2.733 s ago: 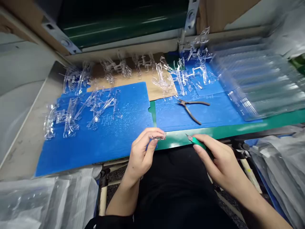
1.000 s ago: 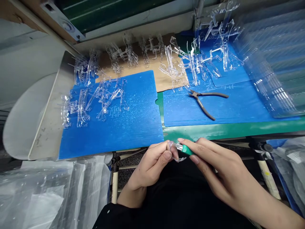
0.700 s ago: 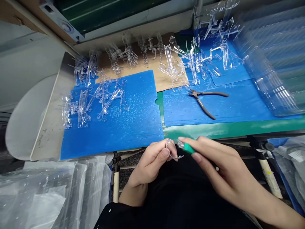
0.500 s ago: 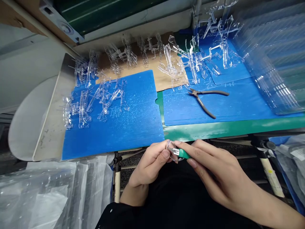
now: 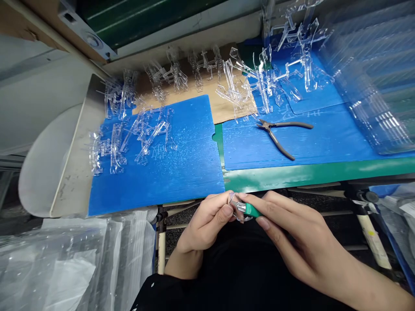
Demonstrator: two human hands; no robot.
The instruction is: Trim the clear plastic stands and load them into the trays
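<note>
My left hand [image 5: 209, 222] is closed on a small clear plastic part [image 5: 232, 198], pinched between thumb and fingers; much of the part is hidden. A green utility knife [image 5: 251, 210] sits in my right hand [image 5: 292, 229], gripped between thumb and fingers. Its metal tip points left, against or very near the clear part. Both hands are close together in front of my body, just below the table's near edge. On the blue sheet beyond them lie diagonal cutters [image 5: 275, 131] with their dark handles spread.
Clear plastic moulded pieces [image 5: 145, 134] lie in clusters on the blue sheet [image 5: 181, 172] and on brown cardboard [image 5: 223, 101]. More stand at the back right [image 5: 304, 65]. Stacked clear trays [image 5: 379, 103] occupy the right side. Bagged packs [image 5: 97, 255] are at lower left.
The view has shifted slightly. Both hands keep their grips, and the knife tip stays at the clear part with hardly any movement.
</note>
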